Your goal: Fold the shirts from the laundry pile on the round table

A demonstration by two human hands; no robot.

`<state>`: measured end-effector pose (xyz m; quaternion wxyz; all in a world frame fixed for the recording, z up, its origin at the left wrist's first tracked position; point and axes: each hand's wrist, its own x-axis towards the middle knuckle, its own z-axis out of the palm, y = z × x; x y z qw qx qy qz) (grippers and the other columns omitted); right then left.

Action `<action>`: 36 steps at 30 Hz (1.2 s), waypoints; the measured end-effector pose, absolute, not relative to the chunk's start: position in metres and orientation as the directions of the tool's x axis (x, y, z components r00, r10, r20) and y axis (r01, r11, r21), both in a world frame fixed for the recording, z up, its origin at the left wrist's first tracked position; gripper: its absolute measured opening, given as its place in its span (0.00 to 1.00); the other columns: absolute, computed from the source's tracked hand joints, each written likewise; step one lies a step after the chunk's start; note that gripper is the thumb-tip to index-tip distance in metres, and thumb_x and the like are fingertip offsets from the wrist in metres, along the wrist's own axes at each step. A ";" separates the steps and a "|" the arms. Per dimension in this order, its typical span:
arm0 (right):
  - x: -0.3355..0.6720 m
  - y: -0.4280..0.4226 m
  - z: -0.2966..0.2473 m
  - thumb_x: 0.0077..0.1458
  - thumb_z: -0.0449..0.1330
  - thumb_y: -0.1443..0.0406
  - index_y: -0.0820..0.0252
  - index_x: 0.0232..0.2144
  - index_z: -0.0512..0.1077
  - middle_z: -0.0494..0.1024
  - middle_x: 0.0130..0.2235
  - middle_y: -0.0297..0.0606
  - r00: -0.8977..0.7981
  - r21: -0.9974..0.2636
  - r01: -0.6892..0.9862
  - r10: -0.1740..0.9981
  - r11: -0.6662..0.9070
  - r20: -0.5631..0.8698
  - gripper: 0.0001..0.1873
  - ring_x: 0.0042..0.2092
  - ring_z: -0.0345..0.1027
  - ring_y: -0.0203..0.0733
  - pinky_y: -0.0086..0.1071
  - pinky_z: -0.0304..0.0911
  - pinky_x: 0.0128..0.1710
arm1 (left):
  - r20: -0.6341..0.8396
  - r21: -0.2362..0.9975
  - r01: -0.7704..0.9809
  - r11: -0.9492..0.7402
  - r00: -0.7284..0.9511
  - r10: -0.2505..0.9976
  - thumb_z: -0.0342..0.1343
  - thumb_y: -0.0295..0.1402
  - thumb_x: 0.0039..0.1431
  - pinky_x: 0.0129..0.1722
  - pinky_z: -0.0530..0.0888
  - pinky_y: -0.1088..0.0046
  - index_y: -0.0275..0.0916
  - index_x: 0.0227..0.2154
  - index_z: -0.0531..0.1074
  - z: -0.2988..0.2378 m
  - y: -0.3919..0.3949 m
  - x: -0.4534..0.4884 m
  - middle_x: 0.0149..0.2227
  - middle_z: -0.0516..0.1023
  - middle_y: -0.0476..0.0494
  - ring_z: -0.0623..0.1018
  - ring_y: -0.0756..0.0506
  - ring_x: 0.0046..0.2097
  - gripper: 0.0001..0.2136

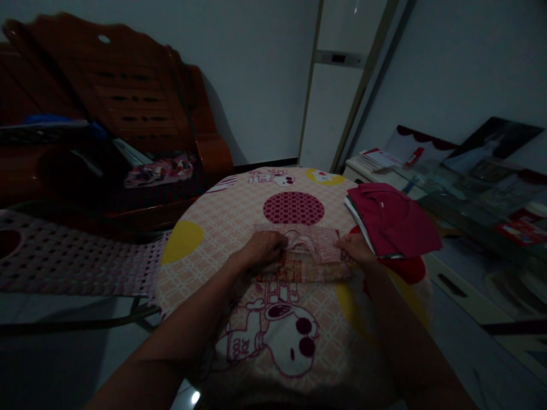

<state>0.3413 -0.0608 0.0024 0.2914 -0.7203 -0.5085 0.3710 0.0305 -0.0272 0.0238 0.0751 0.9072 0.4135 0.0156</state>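
Note:
A small pink patterned garment (308,252) lies folded on a round table covered by a pink cartoon-print cloth (239,228). My left hand (261,249) rests on the garment's left end, fingers curled onto the fabric. My right hand (355,248) presses on its right end, fingers bent down over the edge. Both forearms reach in from the bottom of the view.
Folded red clothes (391,219) are stacked at the table's right edge. A dark wooden bench (128,102) with a floral cloth (159,169) stands at back left, a woven chair (64,256) on the left. A low cabinet (453,188) with papers and pictures runs along the right wall.

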 end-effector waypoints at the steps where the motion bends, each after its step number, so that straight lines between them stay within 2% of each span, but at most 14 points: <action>1: 0.342 -0.061 0.003 0.51 0.63 0.58 0.58 0.18 0.65 0.67 0.15 0.28 0.212 -0.810 0.497 0.949 -0.311 -0.234 0.17 0.16 0.59 0.31 0.24 0.53 0.17 | -0.025 0.171 0.738 -0.653 0.666 0.746 0.52 0.28 0.55 0.36 0.67 0.69 0.40 0.36 0.76 0.025 -0.026 0.029 0.38 0.81 0.42 0.78 0.41 0.39 0.09; 3: 0.343 -0.062 0.004 0.51 0.63 0.60 0.57 0.17 0.64 0.66 0.14 0.27 0.221 -0.806 0.506 0.950 -0.306 -0.222 0.16 0.16 0.59 0.31 0.24 0.53 0.17 | -0.013 0.203 0.719 -0.664 0.680 0.733 0.53 0.27 0.53 0.34 0.65 0.70 0.40 0.35 0.75 0.025 -0.023 0.025 0.36 0.81 0.44 0.77 0.43 0.37 0.08; 6: 0.342 -0.060 0.007 0.49 0.63 0.64 0.58 0.16 0.65 0.66 0.14 0.28 0.232 -0.735 0.604 0.950 -0.308 -0.208 0.15 0.17 0.60 0.32 0.25 0.52 0.18 | -0.016 0.257 0.685 -0.682 0.708 0.706 0.54 0.29 0.55 0.31 0.63 0.71 0.40 0.32 0.76 0.023 -0.019 0.019 0.33 0.80 0.46 0.76 0.45 0.33 0.06; 10: 0.340 -0.058 0.010 0.50 0.64 0.64 0.58 0.14 0.65 0.68 0.15 0.30 0.223 -0.638 0.714 0.958 -0.288 -0.182 0.16 0.19 0.61 0.34 0.26 0.52 0.20 | 0.050 0.462 0.596 -0.656 0.722 0.691 0.52 0.38 0.62 0.31 0.63 0.74 0.39 0.30 0.77 0.018 -0.016 0.014 0.28 0.78 0.48 0.74 0.48 0.30 0.11; 12: 0.340 -0.058 0.010 0.51 0.64 0.62 0.58 0.15 0.66 0.71 0.17 0.33 0.235 -0.585 0.773 0.967 -0.247 -0.097 0.17 0.21 0.64 0.35 0.27 0.53 0.22 | 0.136 0.542 0.570 -0.617 0.665 0.734 0.51 0.37 0.63 0.32 0.65 0.75 0.37 0.30 0.77 0.017 -0.015 0.014 0.29 0.78 0.47 0.74 0.48 0.32 0.13; 15: 0.336 -0.059 0.009 0.53 0.63 0.58 0.59 0.20 0.72 0.77 0.23 0.38 0.257 -0.542 0.830 0.953 -0.133 0.159 0.15 0.26 0.69 0.38 0.28 0.57 0.26 | 0.233 0.584 0.570 -0.577 0.564 0.792 0.52 0.34 0.61 0.35 0.69 0.75 0.37 0.36 0.79 0.014 -0.012 0.016 0.34 0.80 0.46 0.76 0.48 0.35 0.11; 18: 0.324 -0.058 0.006 0.57 0.59 0.59 0.60 0.30 0.77 0.82 0.30 0.41 0.152 -0.570 0.819 0.934 0.065 0.324 0.12 0.33 0.75 0.42 0.30 0.64 0.32 | 0.234 0.555 0.574 -0.602 0.587 0.775 0.52 0.31 0.60 0.41 0.72 0.72 0.39 0.44 0.79 0.008 -0.009 0.019 0.40 0.81 0.45 0.78 0.46 0.39 0.13; 21: 0.308 -0.055 0.002 0.60 0.56 0.62 0.60 0.40 0.79 0.84 0.41 0.42 -0.008 -0.532 0.825 0.944 0.193 0.330 0.12 0.41 0.78 0.44 0.32 0.68 0.42 | 0.217 0.475 0.587 -0.656 0.644 0.734 0.55 0.32 0.59 0.51 0.73 0.67 0.40 0.53 0.76 0.000 -0.008 0.021 0.49 0.79 0.41 0.78 0.42 0.48 0.19; 24: 0.296 -0.054 -0.004 0.63 0.56 0.63 0.56 0.46 0.79 0.83 0.48 0.41 -0.111 -0.364 0.913 0.971 0.183 0.210 0.14 0.46 0.77 0.45 0.34 0.67 0.48 | 0.193 0.412 0.608 -0.678 0.670 0.717 0.57 0.34 0.60 0.56 0.71 0.63 0.40 0.58 0.72 -0.007 -0.007 0.022 0.57 0.75 0.37 0.76 0.39 0.55 0.22; 28: 0.290 -0.057 -0.009 0.68 0.51 0.60 0.52 0.50 0.77 0.82 0.49 0.40 -0.103 -0.168 0.978 0.987 0.123 0.121 0.17 0.46 0.77 0.45 0.33 0.68 0.45 | 0.184 0.401 0.598 -0.694 0.689 0.701 0.55 0.36 0.63 0.58 0.71 0.63 0.39 0.59 0.72 -0.008 -0.007 0.021 0.58 0.74 0.36 0.75 0.39 0.57 0.22; 32: 0.288 -0.060 -0.010 0.69 0.49 0.60 0.53 0.51 0.76 0.82 0.50 0.41 -0.093 -0.098 0.990 0.990 0.104 0.111 0.18 0.46 0.77 0.44 0.33 0.67 0.45 | 0.225 0.383 0.613 -0.691 0.664 0.713 0.51 0.39 0.68 0.60 0.69 0.61 0.40 0.58 0.73 -0.006 -0.007 0.021 0.59 0.74 0.36 0.73 0.39 0.59 0.20; 36: 0.289 -0.059 -0.012 0.69 0.49 0.62 0.53 0.52 0.75 0.81 0.51 0.41 -0.096 -0.086 0.991 0.989 0.105 0.110 0.18 0.47 0.77 0.44 0.33 0.67 0.47 | 0.198 0.285 0.666 -0.690 0.663 0.722 0.48 0.37 0.69 0.64 0.64 0.56 0.38 0.62 0.67 -0.012 -0.003 0.020 0.64 0.68 0.33 0.68 0.37 0.64 0.22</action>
